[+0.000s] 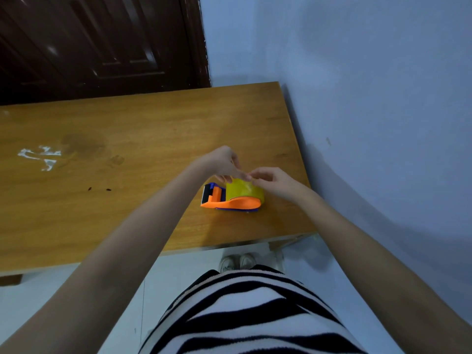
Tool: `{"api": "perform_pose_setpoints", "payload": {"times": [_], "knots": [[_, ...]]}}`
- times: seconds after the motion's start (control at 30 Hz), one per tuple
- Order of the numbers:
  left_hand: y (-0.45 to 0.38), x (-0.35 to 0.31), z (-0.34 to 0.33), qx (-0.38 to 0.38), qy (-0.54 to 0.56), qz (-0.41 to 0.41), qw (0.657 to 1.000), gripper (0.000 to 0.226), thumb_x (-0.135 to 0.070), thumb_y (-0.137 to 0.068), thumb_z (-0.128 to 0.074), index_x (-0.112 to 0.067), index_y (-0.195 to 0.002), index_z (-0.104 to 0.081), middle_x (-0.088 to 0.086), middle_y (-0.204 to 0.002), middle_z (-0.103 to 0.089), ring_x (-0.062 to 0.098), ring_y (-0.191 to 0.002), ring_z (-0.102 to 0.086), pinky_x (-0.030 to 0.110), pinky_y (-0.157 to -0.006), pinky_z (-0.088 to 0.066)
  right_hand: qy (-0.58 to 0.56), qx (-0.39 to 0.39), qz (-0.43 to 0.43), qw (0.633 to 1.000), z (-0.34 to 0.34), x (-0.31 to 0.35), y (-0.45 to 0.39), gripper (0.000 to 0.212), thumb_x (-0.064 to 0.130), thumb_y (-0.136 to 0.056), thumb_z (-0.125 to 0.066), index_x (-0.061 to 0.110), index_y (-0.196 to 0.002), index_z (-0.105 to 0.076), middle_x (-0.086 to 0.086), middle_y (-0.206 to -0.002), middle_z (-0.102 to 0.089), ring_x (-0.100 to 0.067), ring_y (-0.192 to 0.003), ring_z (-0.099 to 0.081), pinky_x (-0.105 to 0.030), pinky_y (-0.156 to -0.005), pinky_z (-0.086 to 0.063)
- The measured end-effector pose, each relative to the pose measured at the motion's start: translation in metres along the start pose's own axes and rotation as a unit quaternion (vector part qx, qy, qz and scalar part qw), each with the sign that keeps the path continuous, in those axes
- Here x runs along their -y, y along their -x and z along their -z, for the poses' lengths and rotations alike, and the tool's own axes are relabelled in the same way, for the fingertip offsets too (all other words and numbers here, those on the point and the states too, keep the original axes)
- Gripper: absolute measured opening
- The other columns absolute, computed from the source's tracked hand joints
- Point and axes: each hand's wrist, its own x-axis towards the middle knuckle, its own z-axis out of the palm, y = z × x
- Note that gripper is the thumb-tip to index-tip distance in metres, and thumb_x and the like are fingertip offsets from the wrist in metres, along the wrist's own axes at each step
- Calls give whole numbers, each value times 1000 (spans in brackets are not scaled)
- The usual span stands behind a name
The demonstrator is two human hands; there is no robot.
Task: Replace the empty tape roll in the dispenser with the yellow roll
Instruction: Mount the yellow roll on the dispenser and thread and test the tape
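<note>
At the far left of the wooden counter [127,200] lies a white smear [40,157], with a darker stain [84,145] just beside it and two small dark specks [99,189] nearer the front edge. Behind the counter stands a dark brown door [102,42]. Moving right, the left arm reaches up from the lower left corner, forearm straight and angled toward the middle of the counter, wrist bent so that the left hand [223,162] arches down over the yellow roll [244,190]; its fingertips [246,178] come together at the top edge of the roll in a narrow pinch (whether they hold a loose end of tape or only the rim is too small to tell). The yellow roll sits in the orange and blue dispenser [229,203], which rests flat on the counter near its right end, cutter end pointing left. The right hand [274,182] comes in from the lower right, forearm straight, fingers curled and meeting the left fingertips at the top of the roll; its grip is likewise narrow, closed on the roll's upper edge. To the right a pale blue wall [383,98] meets the counter. Below, a striped black and white garment [255,315] and pale shoes [238,261] show on the light floor [191,267].
</note>
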Motion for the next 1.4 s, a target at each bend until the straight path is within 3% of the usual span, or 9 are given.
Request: {"api": "perform_pose_setpoints", "payload": {"times": [0.07,0.23,0.37,0.57,0.67,0.77,0.87,1.07,1.4], "knots": [[2,4,0,-11,25,-12,1000,41,-34,-75,-78,-8,-101,-59,9,-93,-69,11,-68,-66,21,-56,-55,7,-1,13,1000,0,-1,0,14,15,-92,-61,24,-102,-63,8,-99,-64,-7,-96,-59,-22,-86,-44],[13,14,-11,-46,109,-24,993,32,-39,-88,-64,-8,-92,-57,7,-80,-67,14,-65,-66,32,-66,-59,29,-28,28,999,-3,-1,-3,12,9,-88,-65,8,-100,-65,7,-88,-62,-2,-82,-57,-5,-73,-46],[22,23,-32,-47,120,-6,992,39,-48,-87,-61,-9,-91,-56,3,-76,-65,13,-64,-64,27,-57,-55,19,-42,32,998,-8,-1,-4,8,10,-88,-66,11,-95,-63,10,-82,-60,0,-77,-55,-9,-72,-46],[20,28,-60,-116,105,-9,988,42,-52,-81,-66,-14,-68,-54,3,-61,-57,21,-58,-56,38,-59,-49,21,-49,24,998,-10,-2,-3,8,9,-87,-66,14,-92,-63,10,-86,-59,-9,-88,-57,-16,-79,-45],[20,28,-64,-138,124,-17,982,33,-43,-87,-63,-12,-76,-59,0,-63,-54,22,-68,-56,39,-64,-49,12,-50,17,999,-8,-4,0,13,12,-88,-65,15,-100,-62,9,-94,-62,-6,-93,-59,-19,-84,-46],[20,32,-64,-152,144,-16,978,27,-37,-88,-63,-14,-75,-59,-2,-61,-52,21,-68,-54,34,-65,-44,-33,-22,-17,999,-4,-5,6,35,3,-88,-62,14,-120,-58,-5,-121,-60,-14,-116,-54,-27,-99,-44],[22,34,-63,-179,119,-11,977,25,-37,-87,-64,-16,-74,-60,-3,-64,-53,19,-70,-54,31,-64,-40,79,-5,-39,996,-4,-10,10,58,24,-81,-73,14,-135,-51,-6,-137,-54,-18,-128,-48,-34,-109,-40],[25,28,-58,-221,14,-39,974,33,-38,-88,-64,-8,-98,-72,8,-103,-69,22,-97,-63,30,-74,-46,176,-2,-38,984,-4,-9,15,80,43,-74,-76,15,-142,-43,-8,-141,-52,-23,-126,-52,-38,-105,-45],[30,28,-47,-176,0,-56,983,22,-32,-92,-59,-12,-83,-58,1,-79,-57,18,-77,-54,30,-66,-40,263,23,-18,964,-3,-3,15,76,52,-79,-68,17,-142,-41,-8,-134,-56,-22,-122,-54,-40,-100,-48]]}}
